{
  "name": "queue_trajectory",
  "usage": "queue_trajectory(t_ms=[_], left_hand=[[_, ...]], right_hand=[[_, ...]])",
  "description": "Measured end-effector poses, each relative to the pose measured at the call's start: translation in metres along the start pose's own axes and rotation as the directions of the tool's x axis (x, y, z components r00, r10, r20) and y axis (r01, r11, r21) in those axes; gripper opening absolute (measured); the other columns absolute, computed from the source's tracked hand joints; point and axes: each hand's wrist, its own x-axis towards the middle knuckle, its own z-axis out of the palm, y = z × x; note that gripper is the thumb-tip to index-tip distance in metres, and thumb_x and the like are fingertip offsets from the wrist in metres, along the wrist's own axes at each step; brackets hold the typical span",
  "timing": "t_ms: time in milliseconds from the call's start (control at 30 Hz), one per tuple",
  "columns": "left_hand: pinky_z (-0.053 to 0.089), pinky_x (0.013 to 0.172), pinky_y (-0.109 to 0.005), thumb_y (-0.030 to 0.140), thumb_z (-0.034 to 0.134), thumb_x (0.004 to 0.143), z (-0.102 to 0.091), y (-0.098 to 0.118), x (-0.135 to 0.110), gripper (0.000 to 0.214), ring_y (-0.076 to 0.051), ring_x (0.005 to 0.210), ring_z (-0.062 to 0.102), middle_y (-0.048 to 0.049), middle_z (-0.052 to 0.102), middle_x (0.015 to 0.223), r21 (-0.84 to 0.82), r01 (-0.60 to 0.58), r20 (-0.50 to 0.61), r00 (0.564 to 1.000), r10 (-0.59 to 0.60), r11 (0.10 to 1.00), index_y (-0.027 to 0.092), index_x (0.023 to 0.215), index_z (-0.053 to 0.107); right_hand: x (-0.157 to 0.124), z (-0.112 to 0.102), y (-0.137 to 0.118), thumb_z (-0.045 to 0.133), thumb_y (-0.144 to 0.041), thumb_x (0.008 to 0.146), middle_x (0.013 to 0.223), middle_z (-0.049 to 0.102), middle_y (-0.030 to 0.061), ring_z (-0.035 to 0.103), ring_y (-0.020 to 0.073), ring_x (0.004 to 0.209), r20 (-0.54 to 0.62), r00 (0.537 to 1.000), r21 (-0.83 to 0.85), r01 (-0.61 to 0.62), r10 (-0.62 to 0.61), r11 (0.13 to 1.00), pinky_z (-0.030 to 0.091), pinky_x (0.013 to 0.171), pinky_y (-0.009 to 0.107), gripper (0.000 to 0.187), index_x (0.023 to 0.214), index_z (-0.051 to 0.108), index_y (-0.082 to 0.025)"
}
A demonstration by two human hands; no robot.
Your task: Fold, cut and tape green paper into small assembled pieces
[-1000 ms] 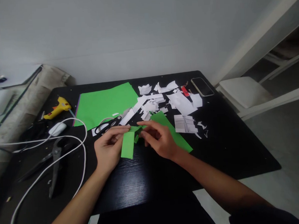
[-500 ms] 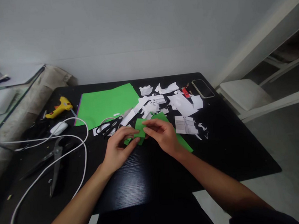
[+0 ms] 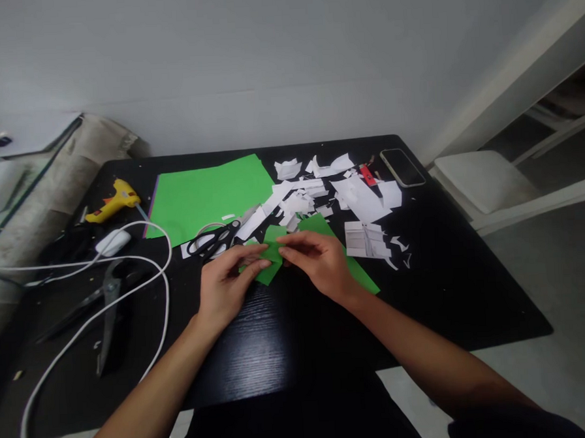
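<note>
Between my two hands is a small folded piece of green paper (image 3: 271, 254), held just above the dark table (image 3: 298, 323). My left hand (image 3: 227, 278) pinches its left side between thumb and fingers. At its right edge, my right hand (image 3: 317, 260) grips it with thumb and forefinger. A longer green paper strip (image 3: 361, 277) lies partly under my right hand. Black-handled scissors (image 3: 215, 239) rest just beyond my left hand, and white paper scraps (image 3: 299, 202) are strewn behind the green piece.
Large green sheets (image 3: 208, 197) lie at the back left. A yellow glue gun (image 3: 116, 202), a white adapter (image 3: 113, 243) with looping cable, and large metal shears (image 3: 111, 297) occupy the left. A phone (image 3: 402, 167) and a red utility-knife-like object (image 3: 367, 175) sit at the back right.
The small green piece has turned and now shows an angled, folded shape instead of a flat upright face. My fingers have shifted slightly along it. The view has moved a little.
</note>
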Motion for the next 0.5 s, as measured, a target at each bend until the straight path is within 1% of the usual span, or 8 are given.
queue_trajectory(t_ms=[67, 133, 200, 367, 500], left_hand=[[0.061, 0.068, -0.028, 0.021, 0.083, 0.090, -0.001, 0.000, 0.002, 0.016, -0.017, 0.074, 0.074, -0.0022, 0.082, 0.089, 0.003, -0.016, -0.002, 1.000, 0.016, 1.000, 0.026, 0.105, 0.084], [0.059, 0.069, -0.029, 0.023, 0.081, 0.091, 0.000, 0.001, 0.004, 0.009, -0.017, 0.078, 0.073, -0.0038, 0.080, 0.089, 0.001, -0.023, -0.005, 1.000, 0.023, 1.000, 0.024, 0.099, 0.082], [0.059, 0.070, -0.029, 0.025, 0.079, 0.091, 0.001, 0.001, 0.004, 0.004, -0.018, 0.080, 0.072, -0.0046, 0.078, 0.090, -0.015, -0.001, -0.019, 1.000, 0.001, 1.000, 0.022, 0.094, 0.079], [0.059, 0.064, -0.026, 0.028, 0.083, 0.087, 0.008, 0.007, 0.002, 0.012, -0.015, 0.070, 0.071, -0.0018, 0.076, 0.081, -0.124, 0.120, -0.104, 0.986, -0.133, 0.985, 0.020, 0.092, 0.075], [0.059, 0.060, -0.026, 0.030, 0.087, 0.085, 0.010, 0.010, 0.002, 0.018, -0.015, 0.067, 0.071, 0.0006, 0.074, 0.077, -0.172, 0.113, -0.138, 0.981, -0.138, 0.979, 0.021, 0.090, 0.072]], right_hand=[[-0.001, 0.001, 0.000, 0.088, -0.031, 0.083, 0.093, 0.083, 0.0020, 0.078, 0.0177, 0.080, 0.010, 1.000, 0.006, -0.006, 0.006, 1.000, 0.069, 0.081, 0.036, 0.015, 0.098, 0.086, -0.028], [-0.002, 0.003, 0.000, 0.087, -0.031, 0.084, 0.094, 0.084, 0.0021, 0.078, 0.0175, 0.079, 0.024, 1.000, 0.017, -0.006, 0.006, 1.000, 0.069, 0.080, 0.036, 0.015, 0.099, 0.087, -0.028], [-0.004, 0.004, -0.001, 0.087, -0.032, 0.085, 0.094, 0.084, 0.0022, 0.078, 0.0175, 0.079, 0.037, 0.999, 0.031, 0.000, -0.001, 1.000, 0.070, 0.079, 0.035, 0.015, 0.099, 0.087, -0.028], [-0.007, 0.006, -0.004, 0.087, -0.036, 0.086, 0.096, 0.084, 0.0029, 0.080, 0.0189, 0.083, 0.056, 0.998, 0.058, -0.020, 0.017, 0.998, 0.070, 0.084, 0.037, 0.017, 0.101, 0.087, -0.027], [-0.008, 0.008, -0.003, 0.095, -0.036, 0.077, 0.097, 0.085, 0.0036, 0.081, 0.0204, 0.088, 0.057, 0.998, 0.067, -0.034, 0.030, 0.997, 0.070, 0.087, 0.038, 0.027, 0.100, 0.086, -0.026]])
